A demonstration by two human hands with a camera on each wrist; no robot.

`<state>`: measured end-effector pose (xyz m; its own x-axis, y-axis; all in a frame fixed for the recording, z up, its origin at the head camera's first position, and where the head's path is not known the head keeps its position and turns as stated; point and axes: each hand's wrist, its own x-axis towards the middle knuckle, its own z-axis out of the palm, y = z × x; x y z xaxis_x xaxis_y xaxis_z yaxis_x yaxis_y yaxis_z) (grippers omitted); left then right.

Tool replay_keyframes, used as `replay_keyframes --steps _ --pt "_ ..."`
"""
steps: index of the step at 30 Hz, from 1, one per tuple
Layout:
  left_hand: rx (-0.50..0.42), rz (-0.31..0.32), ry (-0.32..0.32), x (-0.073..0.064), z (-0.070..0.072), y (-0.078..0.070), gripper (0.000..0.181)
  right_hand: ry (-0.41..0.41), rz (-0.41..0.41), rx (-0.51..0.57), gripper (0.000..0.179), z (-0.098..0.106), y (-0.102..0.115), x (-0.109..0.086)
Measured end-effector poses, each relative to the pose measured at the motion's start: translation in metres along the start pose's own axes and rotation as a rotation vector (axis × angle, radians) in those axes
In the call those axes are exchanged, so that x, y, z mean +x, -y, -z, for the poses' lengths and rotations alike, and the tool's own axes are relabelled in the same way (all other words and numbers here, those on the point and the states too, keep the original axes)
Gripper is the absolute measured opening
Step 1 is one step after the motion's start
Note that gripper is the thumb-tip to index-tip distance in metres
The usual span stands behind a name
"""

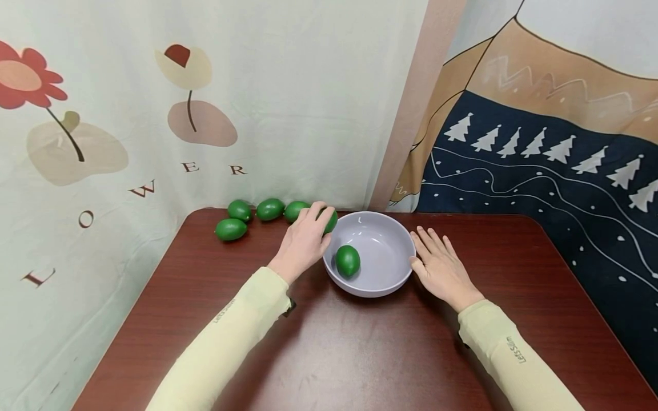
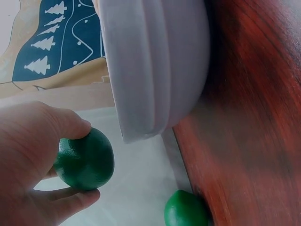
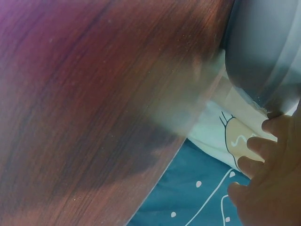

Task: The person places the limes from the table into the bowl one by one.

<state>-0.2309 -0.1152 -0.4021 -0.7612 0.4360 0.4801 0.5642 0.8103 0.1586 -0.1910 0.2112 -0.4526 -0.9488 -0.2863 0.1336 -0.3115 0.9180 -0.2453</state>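
A green lime is gripped between the thumb and fingers of my left hand, just off the left rim of a pale lavender bowl. Inside that bowl, toward its left side, lies another lime. My right hand has its fingers extended at the bowl's right side, the thumb right at the rim. In the right wrist view, its fingertips show close by the bowl's outer wall.
Several more limes lie along the table's back left, among them one at the front and one in the row. The dark red-brown table meets printed curtains at its back edge.
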Motion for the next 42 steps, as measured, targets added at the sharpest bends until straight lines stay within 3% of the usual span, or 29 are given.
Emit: replay_keyframes --steps 25,42 --pt "-0.037 -0.049 0.048 0.011 -0.009 -0.017 0.048 -0.017 0.002 0.014 0.063 -0.001 0.000 -0.001" --pt "-0.045 -0.069 0.092 0.017 -0.019 -0.018 0.045 0.006 -0.005 -0.007 0.062 0.001 0.002 -0.001"
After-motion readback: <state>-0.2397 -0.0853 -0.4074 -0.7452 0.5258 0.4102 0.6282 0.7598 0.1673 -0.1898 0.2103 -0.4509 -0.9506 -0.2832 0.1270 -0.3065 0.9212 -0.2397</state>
